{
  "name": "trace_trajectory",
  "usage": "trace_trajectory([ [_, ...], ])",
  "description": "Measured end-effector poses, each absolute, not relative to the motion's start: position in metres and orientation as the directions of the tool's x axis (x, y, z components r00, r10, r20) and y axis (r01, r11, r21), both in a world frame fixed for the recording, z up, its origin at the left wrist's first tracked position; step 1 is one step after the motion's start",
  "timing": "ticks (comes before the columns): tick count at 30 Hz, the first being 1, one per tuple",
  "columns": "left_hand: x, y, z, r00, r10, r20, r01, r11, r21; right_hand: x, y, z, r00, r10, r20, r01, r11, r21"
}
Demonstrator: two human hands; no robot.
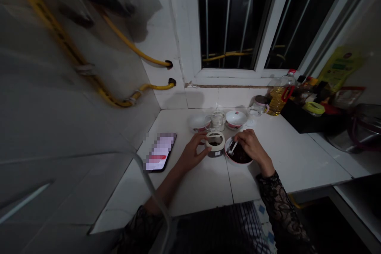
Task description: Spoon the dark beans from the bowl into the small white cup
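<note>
Not a word comes through legibly from where I stand! There's a small white label (217, 153) with a dark mark on the squat clear jar with a cream rim (215, 145), too tiny to make out. Over by the window, a yellow-green plastic packet (339, 65) shows a dark red oval emblem (348, 54) with blurred green print below, no brand readable. And the black-edged flat phone (160, 152)? Its pale screen, red band and all, is blocked out into squares!
</note>
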State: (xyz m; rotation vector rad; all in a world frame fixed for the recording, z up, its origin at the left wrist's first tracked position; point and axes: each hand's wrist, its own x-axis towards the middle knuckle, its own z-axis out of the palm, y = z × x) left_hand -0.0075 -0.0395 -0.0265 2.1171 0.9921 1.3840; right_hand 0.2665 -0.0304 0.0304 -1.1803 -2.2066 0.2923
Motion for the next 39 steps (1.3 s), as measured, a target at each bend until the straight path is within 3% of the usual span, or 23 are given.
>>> trace_trajectory([
  [13,-0.0072,-0.0395,-0.0254,0.251,0.749,0.613,0.343,-0.661,0.667,0.2716,-0.027,0.0292,-0.101,0.962,0.253,0.511,0.268,-0.817],
  [31,-0.007,-0.0392,-0.0257,0.244,0.75,0.614,0.339,-0.66,0.671,0.2687,-0.0272,0.0273,-0.007,0.975,0.223,0.474,0.2,-0.858],
  [39,-0.0073,-0.0392,-0.0251,0.244,0.747,0.619,0.339,-0.664,0.667,0.2722,-0.0223,0.0251,0.047,0.981,0.189,0.379,0.158,-0.912],
])
